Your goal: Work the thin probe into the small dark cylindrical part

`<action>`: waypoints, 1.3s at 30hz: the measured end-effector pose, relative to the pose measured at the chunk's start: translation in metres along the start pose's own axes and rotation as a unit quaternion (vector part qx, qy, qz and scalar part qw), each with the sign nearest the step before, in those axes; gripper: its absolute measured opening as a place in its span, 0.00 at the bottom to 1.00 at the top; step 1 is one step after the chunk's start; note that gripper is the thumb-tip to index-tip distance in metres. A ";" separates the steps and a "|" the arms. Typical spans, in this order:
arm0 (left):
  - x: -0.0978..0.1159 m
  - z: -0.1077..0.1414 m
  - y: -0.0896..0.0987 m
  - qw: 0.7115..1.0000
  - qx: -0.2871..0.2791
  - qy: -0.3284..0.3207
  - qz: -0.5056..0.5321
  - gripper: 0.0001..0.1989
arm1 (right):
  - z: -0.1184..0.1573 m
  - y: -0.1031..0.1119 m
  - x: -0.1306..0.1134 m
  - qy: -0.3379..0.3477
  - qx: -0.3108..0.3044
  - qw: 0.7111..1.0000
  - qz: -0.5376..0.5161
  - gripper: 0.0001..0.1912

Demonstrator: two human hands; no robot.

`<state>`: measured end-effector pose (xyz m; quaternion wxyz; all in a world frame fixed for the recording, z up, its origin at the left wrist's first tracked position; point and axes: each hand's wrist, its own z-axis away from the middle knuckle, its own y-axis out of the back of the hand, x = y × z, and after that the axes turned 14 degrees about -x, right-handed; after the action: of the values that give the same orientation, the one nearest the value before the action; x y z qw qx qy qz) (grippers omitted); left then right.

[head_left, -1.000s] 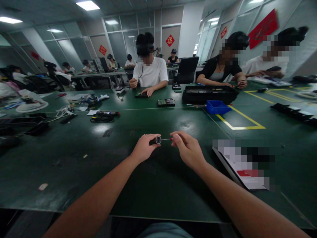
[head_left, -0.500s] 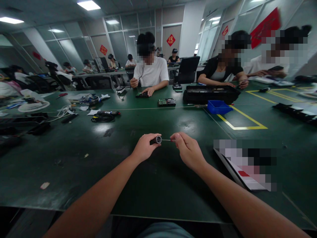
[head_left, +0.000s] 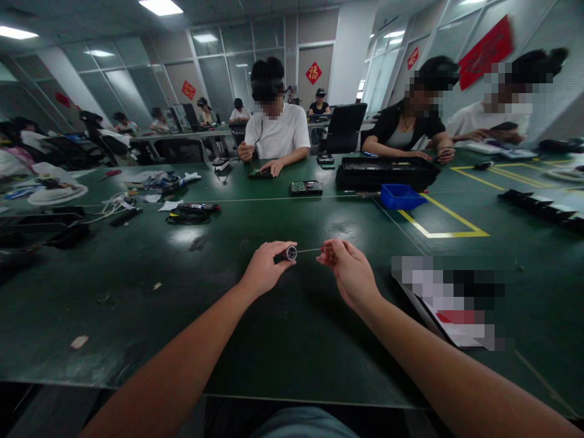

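Observation:
A short dark cylinder [head_left: 291, 253] with a round, pale-rimmed end is pinched between the thumb and fingers of my left hand [head_left: 262, 271]. That open-looking end faces me and to the right. My right hand [head_left: 353, 274] is closed on a screwdriver [head_left: 309, 250] with a thin metal shaft; a bit of red shows at its handle, and my fingers hide the rest. The shaft runs left to the cylinder's rim. Whether its tip touches or enters the cylinder is too small to tell. Both hands are held above the green table [head_left: 274, 359].
Right of my right arm lies a white, partly blurred flat item [head_left: 460, 334]. Farther off are a blue bin [head_left: 401, 197], a long black housing [head_left: 387, 174], a circuit board [head_left: 306, 187] and a coiled black cable [head_left: 191, 214]. Co-workers sit across the table.
My right hand has turned and its fingers have shifted on the screwdriver, with the shaft now tilting up slightly toward the right. My left hand still holds the cylinder in nearly the same place.

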<state>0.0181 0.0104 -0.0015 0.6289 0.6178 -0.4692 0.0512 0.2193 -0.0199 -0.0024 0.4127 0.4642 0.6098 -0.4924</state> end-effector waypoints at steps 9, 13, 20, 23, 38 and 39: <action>-0.001 0.001 0.000 0.998 -0.016 0.028 -0.045 0.19 | -0.001 0.005 -0.002 -0.001 0.039 0.999 0.018 0.14; -0.002 0.001 -0.001 0.998 -0.022 0.025 -0.054 0.20 | 0.000 0.005 -0.001 0.019 0.016 0.994 0.108 0.15; -0.008 0.001 -0.003 0.997 -0.027 0.024 -0.068 0.21 | 0.009 0.001 -0.011 0.053 -0.007 0.955 0.292 0.15; -0.006 0.001 -0.002 0.996 -0.036 0.031 -0.076 0.21 | 0.009 0.000 -0.012 0.056 -0.010 0.943 0.328 0.14; -0.007 0.000 -0.005 0.992 -0.085 0.060 -0.074 0.21 | 0.008 -0.001 -0.013 0.036 -0.055 0.899 0.433 0.10; -0.007 0.000 -0.005 0.991 -0.087 0.065 -0.073 0.21 | 0.008 -0.001 -0.013 0.034 -0.051 0.899 0.433 0.10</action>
<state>0.0175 0.0128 -0.0096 0.7112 0.5889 -0.3839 0.0041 0.2220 -0.0301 0.0086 0.5872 0.6771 0.3868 -0.2168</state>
